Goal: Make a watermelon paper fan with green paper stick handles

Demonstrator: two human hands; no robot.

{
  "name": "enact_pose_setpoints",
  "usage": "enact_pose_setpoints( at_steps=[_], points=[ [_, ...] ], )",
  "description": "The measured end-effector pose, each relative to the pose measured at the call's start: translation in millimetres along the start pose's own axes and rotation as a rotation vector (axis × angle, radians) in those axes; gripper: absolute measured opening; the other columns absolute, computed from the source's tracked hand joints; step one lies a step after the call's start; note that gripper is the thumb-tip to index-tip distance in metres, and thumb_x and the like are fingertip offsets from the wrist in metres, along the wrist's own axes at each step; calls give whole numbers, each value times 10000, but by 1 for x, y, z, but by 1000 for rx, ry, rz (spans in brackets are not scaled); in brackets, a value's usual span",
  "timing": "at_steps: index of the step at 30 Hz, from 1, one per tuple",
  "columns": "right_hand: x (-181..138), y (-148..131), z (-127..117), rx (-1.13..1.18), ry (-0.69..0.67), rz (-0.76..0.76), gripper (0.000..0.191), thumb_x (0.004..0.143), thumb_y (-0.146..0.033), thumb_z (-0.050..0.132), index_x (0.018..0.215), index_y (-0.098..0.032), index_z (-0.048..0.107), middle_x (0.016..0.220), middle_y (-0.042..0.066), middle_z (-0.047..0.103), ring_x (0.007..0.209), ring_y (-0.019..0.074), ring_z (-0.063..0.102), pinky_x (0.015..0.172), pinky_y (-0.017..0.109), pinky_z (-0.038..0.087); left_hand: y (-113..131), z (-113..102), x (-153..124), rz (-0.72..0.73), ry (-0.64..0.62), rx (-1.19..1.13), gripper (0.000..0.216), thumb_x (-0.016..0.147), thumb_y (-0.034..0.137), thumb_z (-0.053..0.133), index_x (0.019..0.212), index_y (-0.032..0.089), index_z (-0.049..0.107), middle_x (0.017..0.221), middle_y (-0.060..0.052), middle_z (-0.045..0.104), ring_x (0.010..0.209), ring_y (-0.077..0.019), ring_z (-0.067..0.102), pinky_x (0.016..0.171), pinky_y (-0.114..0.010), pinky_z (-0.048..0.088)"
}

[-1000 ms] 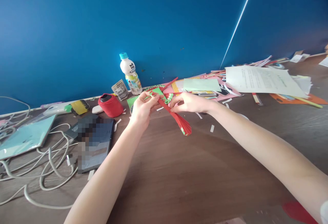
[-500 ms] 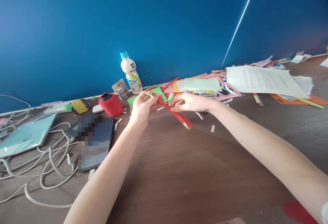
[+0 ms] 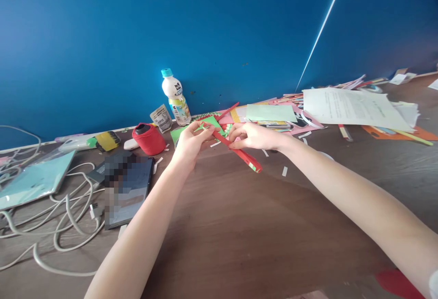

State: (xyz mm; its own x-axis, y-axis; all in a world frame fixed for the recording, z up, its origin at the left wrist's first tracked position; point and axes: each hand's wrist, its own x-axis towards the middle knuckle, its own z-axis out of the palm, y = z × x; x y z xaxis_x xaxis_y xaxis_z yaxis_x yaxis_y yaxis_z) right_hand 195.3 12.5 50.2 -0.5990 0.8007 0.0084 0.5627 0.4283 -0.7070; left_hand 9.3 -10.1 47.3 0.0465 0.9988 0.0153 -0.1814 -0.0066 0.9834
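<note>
Tabletop (image 3: 239,226): dark brown and wood-grained, widest at the near side.
Cables (image 3: 69,217): pale grey loops, tangled at near left.
Dark tablet (image 3: 132,198): flat, right of the cables, partly blurred.
White scrap (image 3: 284,171): a small slip on the tabletop, right of centre.
Red paper strip (image 3: 243,155): long and folded, held at the middle, slanting from far left to near right; its near tip shows green and white.
Right hand (image 3: 251,135): grip clamped on the red paper strip partway along, thumb and fingers together.
Left hand (image 3: 190,144): grip clamped on the strip's far-left part, fingertips together.
Red roll (image 3: 150,141): dark-cored, left of the left hand.
Green paper (image 3: 212,122): just beyond the left fingers; one cannot tell whether it is held.
Printed sheet (image 3: 356,107): white, far right, over other papers.
Pale green sheet (image 3: 272,112): flat, beyond the right hand.
Bottle (image 3: 176,93): upright and teal-capped, with a small pouch (image 3: 162,119) just left.
Wall (image 3: 219,25): blue, farthest.
</note>
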Motion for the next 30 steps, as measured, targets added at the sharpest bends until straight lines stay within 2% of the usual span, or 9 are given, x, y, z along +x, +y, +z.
enact_pose_setpoints(
  at_steps=[4, 12, 17, 20, 24, 28, 30],
  points=[
    [-1, 0, -4, -11, 2, 22, 239, 720, -398, 594, 820, -196, 675, 1011, 47, 591, 872, 196, 524, 748, 313, 354, 6, -2, 0, -20, -88, 12, 249, 688, 241, 693, 891, 140, 592, 867, -72, 704, 758, -163, 673, 774, -309, 527],
    [0, 7, -8, 1, -55, -43, 216, 740, -364, 587, 809, -184, 684, 951, 47, 631, 853, 196, 542, 753, 311, 363, 11, -10, -1, -51, -246, 71, 342, 682, 267, 711, 978, 138, 600, 1004, -96, 679, 864, -185, 661, 871, -357, 495],
    [1, 9, -11, -1, -68, -23, 260, 718, -411, 614, 824, -189, 698, 969, 56, 639, 840, 196, 555, 740, 301, 376, 13, -11, -2, -58, -190, 60, 273, 739, 278, 653, 953, 110, 628, 964, -111, 691, 813, -167, 670, 845, -311, 509],
    [0, 8, -13, -2, -81, -6, 287, 714, -427, 614, 850, -189, 696, 962, 58, 640, 831, 195, 558, 720, 297, 383, 13, -10, -3, -64, -198, 70, 223, 757, 239, 627, 931, 100, 641, 904, -107, 702, 799, -162, 672, 814, -285, 524],
    [-3, 3, -15, -49, -59, 15, 272, 745, -371, 580, 938, -199, 667, 989, 63, 624, 839, 190, 551, 719, 300, 393, 12, -9, -2, -55, -142, 78, 167, 765, 208, 608, 883, 97, 650, 851, -97, 709, 760, -150, 675, 773, -262, 538],
    [-9, -3, -20, 17, 4, -31, 440, 777, -199, 487, 1214, -256, 495, 1112, 56, 566, 745, 139, 529, 662, 285, 415, 10, -8, 1, -53, -15, 66, 137, 771, 168, 585, 860, 84, 646, 805, -92, 707, 736, -141, 674, 755, -252, 543],
    [-13, -8, -22, 94, 23, -88, 521, 782, -153, 447, 1283, -288, 405, 1178, 53, 518, 718, 120, 520, 641, 279, 432, 8, -8, 2, -54, 24, 51, 116, 768, 141, 577, 840, 76, 639, 789, -87, 701, 727, -142, 674, 746, -252, 546]
  ],
)
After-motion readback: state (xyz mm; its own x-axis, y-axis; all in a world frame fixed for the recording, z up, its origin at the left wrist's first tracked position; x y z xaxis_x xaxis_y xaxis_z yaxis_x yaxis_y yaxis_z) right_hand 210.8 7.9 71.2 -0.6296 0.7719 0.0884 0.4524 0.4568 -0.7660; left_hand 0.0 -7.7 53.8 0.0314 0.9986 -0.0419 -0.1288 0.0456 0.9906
